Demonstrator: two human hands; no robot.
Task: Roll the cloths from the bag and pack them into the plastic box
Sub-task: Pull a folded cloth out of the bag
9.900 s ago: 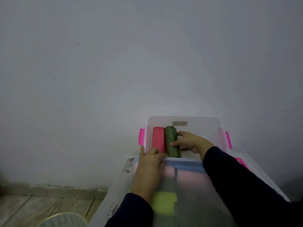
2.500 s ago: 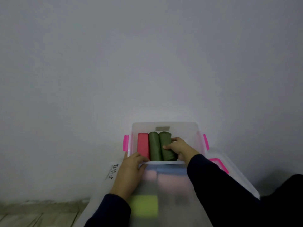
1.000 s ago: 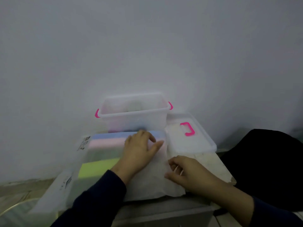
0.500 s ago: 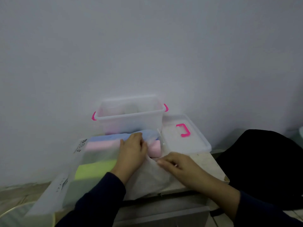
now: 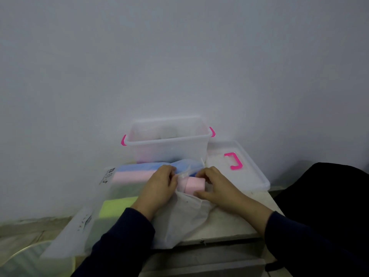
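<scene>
Right hand (image 5: 217, 186) now up at the bag (image 5: 127, 198) mouth, fingers round the pink cloth (image 5: 194, 184); left hand (image 5: 159, 188) fingers pinching the bag edge.

translucent frosted plastic bag (image 5: 83, 222), clear smooth plastic box (image 5: 169, 145), soft matt pink cloth (image 5: 194, 184)

**Room around our hands**

Just beyond our left hand (image 5: 159, 186) and right hand (image 5: 214, 183) the clear plastic box with pink side clips (image 5: 169, 150) blocks the way forward, its open top free above. Right of our right hand the clear lid with a pink handle (image 5: 237, 168) lies flat, low enough to pass over. Left of our left hand the frosted plastic bag (image 5: 83, 218) covers the surface. Bare tabletop (image 5: 229, 222) shows below our right wrist.
</scene>
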